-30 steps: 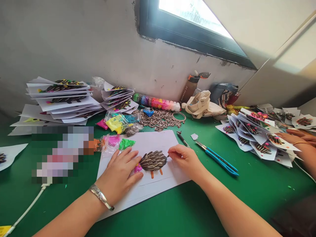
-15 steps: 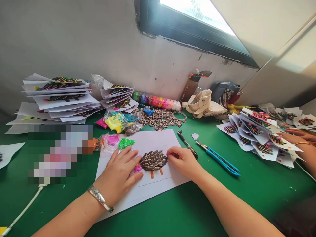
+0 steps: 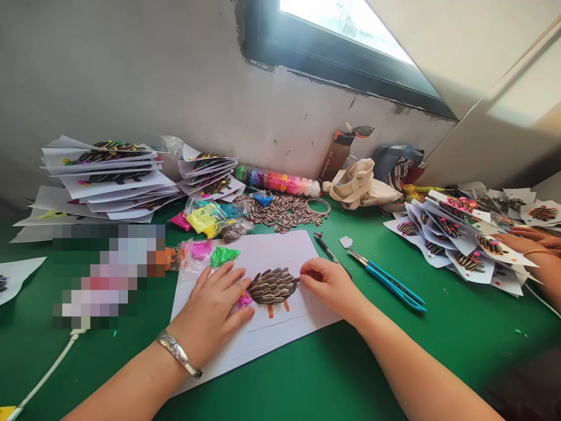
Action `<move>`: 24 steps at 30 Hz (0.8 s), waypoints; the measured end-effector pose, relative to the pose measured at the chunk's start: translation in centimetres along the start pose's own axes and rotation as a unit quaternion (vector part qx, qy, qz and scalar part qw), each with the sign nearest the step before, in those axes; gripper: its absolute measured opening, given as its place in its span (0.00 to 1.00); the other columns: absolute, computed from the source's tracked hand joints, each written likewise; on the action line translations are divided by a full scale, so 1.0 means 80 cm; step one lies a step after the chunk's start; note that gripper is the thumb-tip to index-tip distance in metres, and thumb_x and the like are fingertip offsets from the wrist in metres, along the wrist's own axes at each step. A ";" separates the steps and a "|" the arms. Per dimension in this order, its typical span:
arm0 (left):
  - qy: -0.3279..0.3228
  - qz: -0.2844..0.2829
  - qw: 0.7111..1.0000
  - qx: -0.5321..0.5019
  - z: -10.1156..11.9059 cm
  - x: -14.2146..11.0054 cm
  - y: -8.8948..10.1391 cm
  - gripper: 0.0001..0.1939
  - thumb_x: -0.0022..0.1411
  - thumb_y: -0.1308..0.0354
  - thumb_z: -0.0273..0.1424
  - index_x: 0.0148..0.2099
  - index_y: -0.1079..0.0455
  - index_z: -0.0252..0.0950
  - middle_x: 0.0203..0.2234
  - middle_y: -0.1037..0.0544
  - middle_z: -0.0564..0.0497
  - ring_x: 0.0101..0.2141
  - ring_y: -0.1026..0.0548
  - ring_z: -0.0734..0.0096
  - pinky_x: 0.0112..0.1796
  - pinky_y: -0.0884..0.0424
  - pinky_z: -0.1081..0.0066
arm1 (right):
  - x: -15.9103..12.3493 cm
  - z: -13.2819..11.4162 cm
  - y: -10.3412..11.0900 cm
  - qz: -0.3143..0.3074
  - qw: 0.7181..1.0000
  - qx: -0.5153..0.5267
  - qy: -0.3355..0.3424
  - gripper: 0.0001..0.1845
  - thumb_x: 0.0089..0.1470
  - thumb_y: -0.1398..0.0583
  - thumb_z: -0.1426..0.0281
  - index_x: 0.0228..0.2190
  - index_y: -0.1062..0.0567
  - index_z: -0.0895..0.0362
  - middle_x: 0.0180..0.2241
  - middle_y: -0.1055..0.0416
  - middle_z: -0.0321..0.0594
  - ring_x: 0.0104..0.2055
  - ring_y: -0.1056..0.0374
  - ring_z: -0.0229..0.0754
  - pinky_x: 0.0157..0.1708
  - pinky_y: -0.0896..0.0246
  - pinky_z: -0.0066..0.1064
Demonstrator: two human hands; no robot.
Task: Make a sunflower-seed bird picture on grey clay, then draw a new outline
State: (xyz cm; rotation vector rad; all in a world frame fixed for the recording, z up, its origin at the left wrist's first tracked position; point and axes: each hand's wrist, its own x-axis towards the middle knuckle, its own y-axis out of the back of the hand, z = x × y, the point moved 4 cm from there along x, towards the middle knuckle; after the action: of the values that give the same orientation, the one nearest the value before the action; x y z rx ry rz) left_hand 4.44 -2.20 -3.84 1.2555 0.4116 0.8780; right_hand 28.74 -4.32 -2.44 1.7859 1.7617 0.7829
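Head view showed the bare left hand (image 3: 214, 310), a silver patterned bracelet (image 3: 179, 354) at its wrist, resting on a white paper sheet (image 3: 284, 248) with its fingers slightly apart. The right hand (image 3: 331, 286) had its thumb and forefinger together at the right edge of an oval figure of dark striped seeds (image 3: 272, 285); whether they pinched a seed could not be told. The figure lay on the sheet between the hands, with two orange legs (image 3: 270, 311) below and a bright pink clay piece (image 3: 245, 299) at its left, partly hidden by the left hand.

Just right of the sheet lay a dark pen (image 3: 326, 247), its lower end behind the right hand, and a blue-handled cutter (image 3: 394, 283). A pixelated patch (image 3: 109, 275) hid whatever lay to the left. Small plastic bags of coloured clay (image 3: 204, 219) stood beyond the left hand, near loose striped seeds (image 3: 284, 211). Stacked seed-decorated papers (image 3: 109, 169) rose at far left; more decorated papers (image 3: 460, 240) lay at right, near another person's hand (image 3: 530, 240).

Everything rested on a green counter (image 3: 280, 380). Behind, a brown bottle (image 3: 335, 155) and a cream cloth bag (image 3: 362, 187) stood before a scuffed grey wall (image 3: 131, 70) and a dark-framed window (image 3: 350, 29).
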 end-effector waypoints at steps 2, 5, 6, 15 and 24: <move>0.002 -0.006 1.000 0.003 -0.001 0.000 -0.001 0.24 0.62 0.47 0.45 0.56 0.31 0.41 0.56 0.29 0.46 0.59 0.39 0.46 0.59 0.48 0.44 | -0.001 0.000 0.001 0.002 1.000 -0.010 0.025 0.06 0.51 0.43 0.74 0.28 0.25 0.55 0.26 0.29 0.34 0.29 0.35 0.37 0.30 0.42 0.28; -0.005 0.004 1.000 0.000 -0.001 -0.001 -0.001 0.24 0.62 0.48 0.45 0.56 0.31 0.41 0.56 0.29 0.46 0.59 0.39 0.47 0.59 0.49 0.44 | -0.001 -0.001 -0.002 0.005 0.998 -0.019 0.057 0.08 0.51 0.43 0.76 0.28 0.25 0.55 0.27 0.29 0.35 0.30 0.34 0.37 0.31 0.41 0.28; -0.006 0.008 1.000 -0.001 -0.001 -0.001 -0.001 0.24 0.62 0.47 0.45 0.56 0.31 0.41 0.56 0.29 0.46 0.59 0.39 0.47 0.60 0.49 0.44 | 0.000 -0.001 -0.003 0.007 0.998 -0.022 0.064 0.08 0.51 0.43 0.76 0.28 0.24 0.55 0.28 0.28 0.35 0.31 0.34 0.37 0.32 0.41 0.28; 0.002 -0.010 1.000 -0.001 0.000 0.000 0.000 0.24 0.62 0.48 0.45 0.57 0.31 0.40 0.56 0.30 0.45 0.59 0.39 0.45 0.59 0.48 0.42 | -0.003 -0.003 0.002 0.035 0.997 -0.036 0.053 0.07 0.53 0.43 0.75 0.30 0.25 0.55 0.28 0.29 0.35 0.31 0.34 0.37 0.31 0.41 0.28; -0.005 -0.003 1.000 0.005 -0.001 0.000 -0.002 0.24 0.62 0.48 0.45 0.56 0.31 0.39 0.56 0.29 0.45 0.59 0.39 0.46 0.58 0.47 0.42 | -0.003 -0.005 -0.005 0.010 0.988 -0.117 0.101 0.10 0.54 0.44 0.79 0.31 0.24 0.56 0.29 0.29 0.38 0.33 0.35 0.39 0.33 0.41 0.29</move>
State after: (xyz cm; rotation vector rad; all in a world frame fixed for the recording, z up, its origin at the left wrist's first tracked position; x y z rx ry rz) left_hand 4.43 -2.16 -3.98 1.2679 0.4119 0.8654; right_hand 28.16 -4.59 -2.46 1.6181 1.6955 1.1633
